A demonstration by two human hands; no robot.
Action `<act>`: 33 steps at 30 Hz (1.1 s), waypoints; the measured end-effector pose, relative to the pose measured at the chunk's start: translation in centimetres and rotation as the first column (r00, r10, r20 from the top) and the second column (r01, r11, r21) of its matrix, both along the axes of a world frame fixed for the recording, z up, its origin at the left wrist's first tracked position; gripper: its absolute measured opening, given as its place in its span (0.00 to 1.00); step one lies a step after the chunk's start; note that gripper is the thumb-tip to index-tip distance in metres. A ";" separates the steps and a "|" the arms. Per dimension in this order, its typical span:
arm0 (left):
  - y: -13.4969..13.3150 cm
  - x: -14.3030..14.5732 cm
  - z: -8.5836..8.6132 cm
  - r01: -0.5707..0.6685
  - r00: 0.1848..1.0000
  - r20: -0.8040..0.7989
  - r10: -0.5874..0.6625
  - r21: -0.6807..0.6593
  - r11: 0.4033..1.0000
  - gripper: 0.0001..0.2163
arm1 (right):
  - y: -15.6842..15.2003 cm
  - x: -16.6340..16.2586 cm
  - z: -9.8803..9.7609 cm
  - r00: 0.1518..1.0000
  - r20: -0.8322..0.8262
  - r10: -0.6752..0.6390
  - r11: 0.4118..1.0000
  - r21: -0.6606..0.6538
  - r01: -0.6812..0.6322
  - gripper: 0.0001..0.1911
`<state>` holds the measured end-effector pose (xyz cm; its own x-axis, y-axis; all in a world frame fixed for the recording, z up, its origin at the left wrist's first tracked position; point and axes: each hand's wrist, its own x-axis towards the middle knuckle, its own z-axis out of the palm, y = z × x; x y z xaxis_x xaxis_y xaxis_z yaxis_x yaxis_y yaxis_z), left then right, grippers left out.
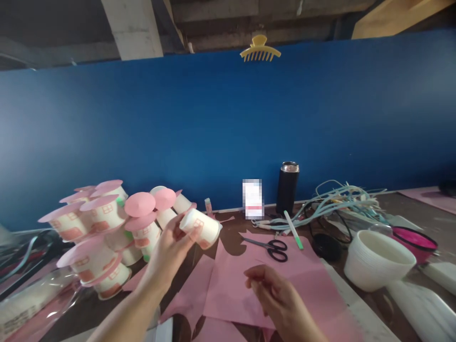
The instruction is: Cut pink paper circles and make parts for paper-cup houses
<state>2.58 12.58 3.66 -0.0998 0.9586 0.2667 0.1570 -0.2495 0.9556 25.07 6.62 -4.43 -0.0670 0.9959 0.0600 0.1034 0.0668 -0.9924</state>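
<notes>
My left hand is closed around a white paper cup with a window and a door drawn on it in orange-red. The cup is tilted on its side, above the table. Lower down, my right hand hovers over a pink paper sheet, its fingers curled in and nothing visible between them. Black-handled scissors lie on that sheet, just beyond my right hand. Left of my left hand stand several stacked paper cups with drawn windows and pink paper disc roofs.
A dark bottle stands by the blue wall, near a green-tipped marker and a glue stick. Tangled cables, a stack of white bowls and a pink pouch occupy the right side. Plastic packaging lies front left.
</notes>
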 end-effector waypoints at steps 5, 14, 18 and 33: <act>-2.7 0.3 -3.0 0.034 0.983 -0.179 -0.041 -0.042 0.999 0.32 | 0.3 0.0 0.0 0.991 -0.133 -0.017 0.996 -0.091 0.005 0.19; -3.7 3.5 -11.0 -0.065 0.896 -0.435 0.089 0.068 0.996 0.29 | 0.2 0.8 1.1 0.996 -0.058 -0.068 0.994 0.083 0.072 0.15; -3.2 3.7 -13.5 0.025 0.910 -0.416 0.001 0.056 0.998 0.31 | 1.6 2.9 2.1 0.971 -0.088 -0.223 0.965 0.123 0.232 0.14; -3.5 3.2 -13.9 0.072 0.886 -0.463 0.030 0.202 0.977 0.32 | -1.0 2.2 10.0 0.962 0.022 -0.273 0.960 0.072 0.271 0.15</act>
<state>5.78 9.04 -10.23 0.1028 0.8766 0.4702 0.5588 -0.4419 0.7018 27.25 5.60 5.54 0.2029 0.9706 0.1297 0.1577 0.0984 -0.9826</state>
